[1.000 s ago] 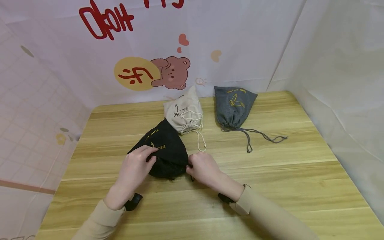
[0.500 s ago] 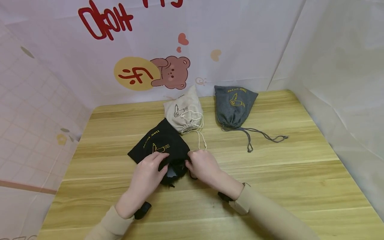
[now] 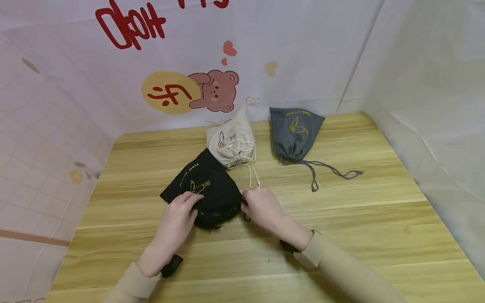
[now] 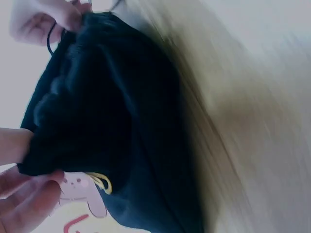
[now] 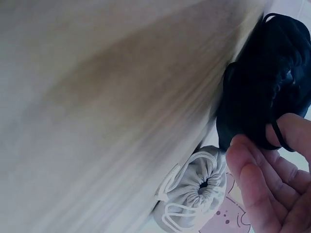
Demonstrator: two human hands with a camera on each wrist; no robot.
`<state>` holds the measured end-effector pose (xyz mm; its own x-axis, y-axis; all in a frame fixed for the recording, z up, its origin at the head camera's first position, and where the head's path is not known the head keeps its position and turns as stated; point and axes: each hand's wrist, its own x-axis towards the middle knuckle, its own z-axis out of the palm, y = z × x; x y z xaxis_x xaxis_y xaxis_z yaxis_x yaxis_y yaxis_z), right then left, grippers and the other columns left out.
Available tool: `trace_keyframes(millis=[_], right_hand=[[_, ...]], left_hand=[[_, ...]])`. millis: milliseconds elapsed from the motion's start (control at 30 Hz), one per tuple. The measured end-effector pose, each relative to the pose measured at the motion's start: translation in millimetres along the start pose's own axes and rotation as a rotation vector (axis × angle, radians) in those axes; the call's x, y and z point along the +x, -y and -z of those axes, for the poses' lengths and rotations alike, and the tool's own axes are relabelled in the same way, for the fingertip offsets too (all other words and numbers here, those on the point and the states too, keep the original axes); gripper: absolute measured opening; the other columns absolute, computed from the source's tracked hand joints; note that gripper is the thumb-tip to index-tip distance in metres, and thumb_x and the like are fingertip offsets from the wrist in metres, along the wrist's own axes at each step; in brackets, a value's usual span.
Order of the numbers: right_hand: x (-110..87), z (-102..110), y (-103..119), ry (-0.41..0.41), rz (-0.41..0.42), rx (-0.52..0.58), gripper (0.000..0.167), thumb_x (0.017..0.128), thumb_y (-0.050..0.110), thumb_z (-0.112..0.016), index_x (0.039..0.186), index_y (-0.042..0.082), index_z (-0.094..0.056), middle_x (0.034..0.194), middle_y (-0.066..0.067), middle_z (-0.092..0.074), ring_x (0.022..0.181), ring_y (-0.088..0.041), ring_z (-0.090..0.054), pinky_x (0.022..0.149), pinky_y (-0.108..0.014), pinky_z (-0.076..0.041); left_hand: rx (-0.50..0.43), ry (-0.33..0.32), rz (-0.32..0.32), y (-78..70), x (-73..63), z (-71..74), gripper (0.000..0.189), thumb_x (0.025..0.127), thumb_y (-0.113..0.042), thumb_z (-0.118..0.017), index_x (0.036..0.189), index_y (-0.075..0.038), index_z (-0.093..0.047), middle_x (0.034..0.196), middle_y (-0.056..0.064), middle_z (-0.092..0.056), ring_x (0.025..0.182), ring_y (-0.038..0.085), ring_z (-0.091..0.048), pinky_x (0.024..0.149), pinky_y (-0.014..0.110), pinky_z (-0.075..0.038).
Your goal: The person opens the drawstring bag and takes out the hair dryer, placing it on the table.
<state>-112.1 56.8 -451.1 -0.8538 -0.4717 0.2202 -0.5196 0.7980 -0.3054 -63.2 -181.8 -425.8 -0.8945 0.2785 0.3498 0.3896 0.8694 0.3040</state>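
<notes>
A black drawstring bag (image 3: 210,181) with a yellow hair dryer print lies on the table, its mouth toward me and spread apart. My left hand (image 3: 178,216) pinches the left edge of the mouth; in the left wrist view the thumb and fingers (image 4: 34,199) have the cloth between them. At the opposite edge my right hand (image 3: 263,208) pinches the rim, and a black cord loops over a finger in the right wrist view. What lies inside the black bag (image 5: 272,82) is too dark to tell.
Touching the black bag's far side is a beige drawstring bag (image 3: 235,139) with white cords. A grey drawstring bag (image 3: 295,134) lies at the back right, its cords trailing right over the wooden table (image 3: 341,235). A printed white cloth (image 3: 303,54) hangs behind.
The left hand went right and toward me with its edge, showing more of the mouth, then back left and slightly up. The right hand has shifted slightly right. The other bags stay put.
</notes>
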Motion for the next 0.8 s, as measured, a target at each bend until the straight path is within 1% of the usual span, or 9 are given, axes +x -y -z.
trace_keyframes(millis=[133,233,300,400,467,533,633,700,800], right_hand=[[0.5,-3.0,4.2,0.023,0.013,-0.007,0.028,0.083,0.016,-0.082,0.063,0.012,-0.062,0.066,-0.006,-0.072,0.064,-0.031,-0.072,0.058,-0.046,-0.056],[3.9,-6.2,12.5,0.053,0.039,-0.023,0.024,0.083,0.018,-0.081,0.067,0.011,-0.065,0.068,-0.006,-0.073,0.067,-0.03,-0.072,0.059,-0.045,-0.057],[7.0,-8.6,18.6,0.075,0.057,-0.037,0.021,0.084,0.019,-0.082,0.071,0.01,-0.067,0.07,-0.006,-0.074,0.068,-0.029,-0.073,0.06,-0.044,-0.058],[11.1,-12.9,25.5,0.094,0.088,-0.063,0.019,0.084,0.02,-0.082,0.073,0.01,-0.069,0.071,-0.006,-0.074,0.068,-0.027,-0.073,0.061,-0.041,-0.058],[13.3,-15.4,28.4,0.1,0.098,-0.072,0.02,0.084,0.021,-0.082,0.074,0.01,-0.069,0.07,-0.005,-0.074,0.067,-0.025,-0.073,0.061,-0.04,-0.058],[15.3,-16.8,30.2,0.099,0.103,-0.076,0.021,0.085,0.022,-0.082,0.074,0.01,-0.069,0.07,-0.005,-0.073,0.066,-0.024,-0.073,0.06,-0.039,-0.058],[18.5,-17.1,30.8,0.095,0.092,-0.076,0.022,0.087,0.023,-0.082,0.074,0.011,-0.069,0.07,-0.005,-0.074,0.065,-0.024,-0.073,0.059,-0.038,-0.058],[20.2,-17.4,30.6,0.098,0.082,-0.078,0.022,0.088,0.023,-0.082,0.074,0.011,-0.07,0.071,-0.005,-0.074,0.064,-0.024,-0.073,0.058,-0.038,-0.059],[22.6,-18.9,30.7,0.111,0.08,-0.071,0.021,0.088,0.022,-0.082,0.075,0.01,-0.07,0.073,-0.006,-0.075,0.065,-0.025,-0.074,0.057,-0.039,-0.059]], left_hand=[[-0.01,-0.054,-0.015,12.5,3.7,5.3,0.035,0.077,0.018,-0.079,0.107,0.002,-0.076,0.098,0.014,-0.073,0.088,0.032,-0.073,0.074,0.046,-0.061],[0.004,-0.099,-0.004,23.9,9.8,10.8,0.032,0.078,0.017,-0.078,0.105,0.001,-0.076,0.097,0.015,-0.074,0.082,0.033,-0.073,0.068,0.047,-0.059],[0.015,-0.109,0.013,30.3,14.6,13.9,0.029,0.08,0.016,-0.078,0.105,0.002,-0.077,0.098,0.016,-0.074,0.078,0.034,-0.072,0.065,0.048,-0.059],[0.025,-0.094,0.04,35.8,19.6,15.8,0.026,0.083,0.014,-0.076,0.107,0.003,-0.077,0.101,0.018,-0.075,0.075,0.035,-0.072,0.065,0.049,-0.059],[0.023,-0.09,0.052,36.8,20.1,15.7,0.025,0.084,0.013,-0.075,0.107,0.004,-0.077,0.101,0.019,-0.075,0.074,0.034,-0.071,0.064,0.048,-0.059],[0.018,-0.107,0.069,36.4,19.6,14.9,0.024,0.085,0.013,-0.074,0.107,0.004,-0.077,0.101,0.019,-0.075,0.071,0.032,-0.07,0.062,0.045,-0.058],[0.006,-0.138,0.078,34.0,18.4,13.2,0.023,0.086,0.012,-0.073,0.107,0.003,-0.078,0.1,0.018,-0.076,0.064,0.028,-0.066,0.057,0.04,-0.053],[-0.002,-0.142,0.085,33.4,17.8,11.0,0.023,0.086,0.01,-0.073,0.107,0.002,-0.078,0.1,0.018,-0.077,0.064,0.029,-0.067,0.057,0.04,-0.053],[-0.01,-0.119,0.104,34.9,17.0,7.6,0.022,0.087,0.009,-0.074,0.107,0.002,-0.078,0.101,0.019,-0.077,0.069,0.033,-0.071,0.06,0.044,-0.057]])
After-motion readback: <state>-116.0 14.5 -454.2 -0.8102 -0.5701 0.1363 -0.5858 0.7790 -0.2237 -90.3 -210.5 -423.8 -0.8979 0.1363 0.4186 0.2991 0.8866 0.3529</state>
